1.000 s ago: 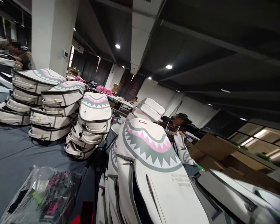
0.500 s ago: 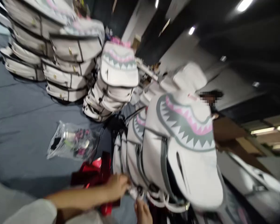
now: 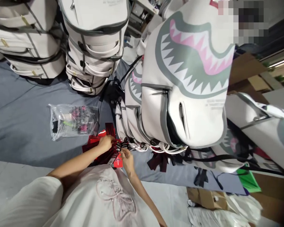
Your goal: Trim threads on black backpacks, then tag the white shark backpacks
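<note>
My left hand (image 3: 106, 143) is closed at a bundle of red and dark red hang tags (image 3: 94, 147) on the grey cloth. The fingertips reach the dark cords and black pieces (image 3: 119, 145) on them. My right hand (image 3: 128, 160) is in a pinch just right of these cords; what lies between its fingertips is too small to make out. A bright red tag (image 3: 118, 160) hangs beside it. Both hands are close to the base of a row of upright white backpacks (image 3: 156, 116). The front one (image 3: 194, 119) bears a pink and grey shark-mouth print.
Stacked white backpacks (image 3: 94, 41) stand at the back left. A clear plastic bag (image 3: 73, 121) with small items lies on the grey cloth (image 3: 19, 126). Dark straps (image 3: 159, 161) hang at the table edge. Cardboard and plastic wrap (image 3: 210, 201) lie lower right. A person stands behind the backpacks.
My view has tilted down and come closer to the table. My two hands are now closer together at the hang tags; earlier they were lower in view, by the backpack bottoms.
</note>
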`<state>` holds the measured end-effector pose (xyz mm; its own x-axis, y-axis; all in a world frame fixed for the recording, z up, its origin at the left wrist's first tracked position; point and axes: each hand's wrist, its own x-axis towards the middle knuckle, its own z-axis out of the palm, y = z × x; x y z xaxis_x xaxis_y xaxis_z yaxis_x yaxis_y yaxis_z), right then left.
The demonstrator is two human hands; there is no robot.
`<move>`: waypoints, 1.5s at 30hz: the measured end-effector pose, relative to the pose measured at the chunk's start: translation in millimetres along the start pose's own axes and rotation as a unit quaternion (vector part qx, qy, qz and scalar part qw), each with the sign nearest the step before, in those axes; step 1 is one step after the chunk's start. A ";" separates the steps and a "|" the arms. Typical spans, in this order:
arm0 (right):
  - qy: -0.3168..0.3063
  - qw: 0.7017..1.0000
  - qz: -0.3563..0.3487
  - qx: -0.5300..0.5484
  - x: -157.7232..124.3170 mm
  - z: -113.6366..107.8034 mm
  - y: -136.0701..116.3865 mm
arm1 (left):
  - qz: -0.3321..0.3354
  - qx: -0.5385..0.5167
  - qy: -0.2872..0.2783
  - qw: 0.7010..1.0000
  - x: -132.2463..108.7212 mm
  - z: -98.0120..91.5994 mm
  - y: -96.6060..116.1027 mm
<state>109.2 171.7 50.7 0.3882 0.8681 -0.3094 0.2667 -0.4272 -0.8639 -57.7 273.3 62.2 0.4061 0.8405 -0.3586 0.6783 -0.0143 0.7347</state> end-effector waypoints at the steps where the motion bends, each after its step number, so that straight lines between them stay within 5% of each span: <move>1: -0.014 1.000 -0.006 -0.015 6.7 5.0 1.0 | -0.001 0.011 -0.009 1.000 1.8 4.7 -1.5; 10: -0.102 0.981 -0.045 -0.157 33.0 26.7 7.0 | -0.013 0.028 0.005 1.000 -8.3 18.6 -8.9; 17: -0.093 0.972 -0.037 -0.213 34.4 34.6 -1.7 | 0.017 -0.032 0.038 0.999 6.7 27.1 0.7; 23: -0.110 0.974 -0.029 -0.195 29.9 25.9 -4.9 | 0.003 -0.107 0.015 0.994 22.9 38.9 -6.3; 32: -0.150 0.981 -0.012 -0.120 31.8 27.5 -12.2 | 0.008 -0.195 0.010 0.981 31.9 30.6 -11.0; 40: -0.120 0.952 -0.062 -0.276 23.6 12.8 -45.8 | -0.039 -0.205 0.087 0.974 26.6 46.7 -5.0; 45: -0.144 0.935 -0.044 -0.320 22.7 -2.4 -47.4 | -0.023 -0.226 0.067 0.971 27.1 46.2 2.2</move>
<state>107.6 211.0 85.5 0.1100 0.8996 -0.4225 0.7956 -0.3345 -0.5051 -17.0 271.0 27.5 0.2778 0.8980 -0.3413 0.3427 0.2393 0.9085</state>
